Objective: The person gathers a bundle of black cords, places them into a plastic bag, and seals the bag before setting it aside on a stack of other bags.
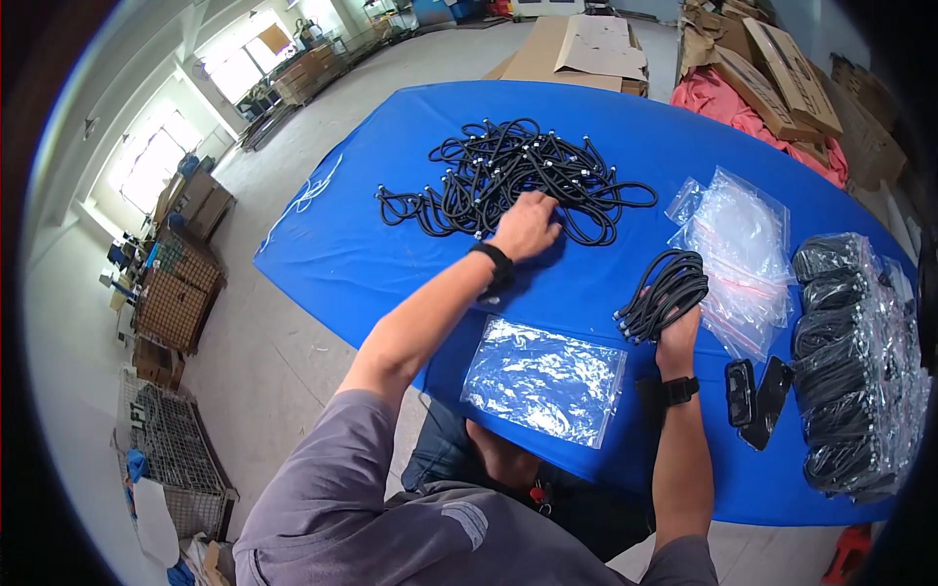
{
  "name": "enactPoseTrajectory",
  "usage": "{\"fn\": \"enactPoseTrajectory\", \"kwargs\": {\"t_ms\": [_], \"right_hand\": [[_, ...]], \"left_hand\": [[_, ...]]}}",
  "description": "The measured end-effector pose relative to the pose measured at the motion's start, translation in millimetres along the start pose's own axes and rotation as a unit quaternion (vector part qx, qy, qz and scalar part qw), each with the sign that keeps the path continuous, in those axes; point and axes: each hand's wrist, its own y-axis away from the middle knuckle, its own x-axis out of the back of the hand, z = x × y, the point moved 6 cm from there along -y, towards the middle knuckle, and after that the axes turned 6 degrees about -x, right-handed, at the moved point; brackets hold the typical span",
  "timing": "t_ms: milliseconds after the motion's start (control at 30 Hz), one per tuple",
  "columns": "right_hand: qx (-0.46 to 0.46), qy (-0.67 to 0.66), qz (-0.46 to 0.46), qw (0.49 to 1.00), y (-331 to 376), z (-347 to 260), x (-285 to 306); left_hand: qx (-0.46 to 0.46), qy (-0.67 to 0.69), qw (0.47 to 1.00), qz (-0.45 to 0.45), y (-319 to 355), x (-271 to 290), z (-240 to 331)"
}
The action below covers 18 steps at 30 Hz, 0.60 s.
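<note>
A tangled pile of black cords with small silvery ends (pixel 489 176) lies on the blue-covered table. At its near edge is my left hand (pixel 526 227), fingers bent down and drawn together against the cords; their tips are hidden, so what they grip does not show. My right hand (pixel 676 337) is closed around a looped bundle of black cords (pixel 666 293), held above the table to the right of the pile. Between my arms, near the front edge, a clear plastic bag (pixel 545 381) lies flat. A stack of clear zip bags (pixel 733 244) is just beyond my right hand.
Packed bags of black cords (pixel 835 361) are lined up along the table's right side. Beside them lie two small black objects (pixel 757 398). White string (pixel 311 190) rests at the left edge. Flattened cardboard (pixel 596 49) and boxes (pixel 772 73) stand behind the table; wire cages (pixel 176 293) stand left.
</note>
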Motion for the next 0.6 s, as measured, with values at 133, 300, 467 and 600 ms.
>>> {"fn": "enactPoseTrajectory", "kwargs": {"t_ms": [133, 300, 467, 600], "right_hand": [[0.002, -0.024, 0.006, 1.000, 2, -2, -3], [-0.029, -0.048, 0.014, 0.998, 0, 1, 3], [-0.039, -0.045, 0.005, 0.998, 1, 3, 4], [-0.049, -0.028, 0.023, 0.998, -1, 7, 8]], "left_hand": [[-0.007, -0.089, 0.996, -0.019, -33, -13, -32], [0.088, -0.123, 0.985, -0.085, -57, -34, -50], [0.101, -0.114, 0.975, -0.163, -65, -24, -74], [0.035, -0.005, 0.993, -0.115, -78, 21, -68]]}}
